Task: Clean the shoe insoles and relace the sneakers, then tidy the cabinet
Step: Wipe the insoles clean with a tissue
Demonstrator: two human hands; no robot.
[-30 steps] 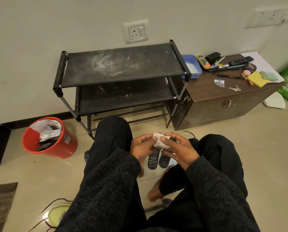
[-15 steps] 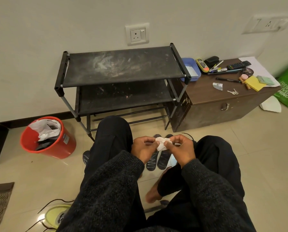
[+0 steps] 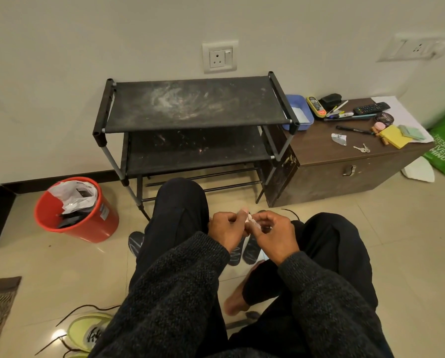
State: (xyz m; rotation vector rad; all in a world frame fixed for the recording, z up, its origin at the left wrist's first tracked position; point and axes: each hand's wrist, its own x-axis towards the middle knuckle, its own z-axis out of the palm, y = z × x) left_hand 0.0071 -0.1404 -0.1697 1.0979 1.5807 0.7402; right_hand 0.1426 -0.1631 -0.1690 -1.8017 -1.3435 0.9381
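Seen from the head camera, the person sits on the floor with knees raised, and both hands meet in front of them, just below centre. The left hand (image 3: 225, 229) and the right hand (image 3: 273, 232) each have fingers curled, pinching a small white wipe (image 3: 250, 220) between them; it is bunched so tightly that little of it shows. Directly beneath the hands, at about six o'clock from them, two dark insoles (image 3: 244, 250) lie side by side on the floor, long axes running roughly twelve to six, toes toward the shoe rack (image 3: 195, 107). Whether they have been wiped I cannot tell. At seven o'clock in the frame a yellow-green sneaker (image 3: 87, 332) rests on the tiles with loose laces (image 3: 69, 316) trailing around it, so relacing looks undone; a second dark sneaker (image 3: 135, 242) peeks out by the left knee. At two o'clock the cabinet (image 3: 350, 166) carries a scatter of pens, keys, notes and a remote, so tidying appears to remain. A red bin (image 3: 95, 223) sits at nine o'clock. I'd judge the job early, in the cleaning stage.
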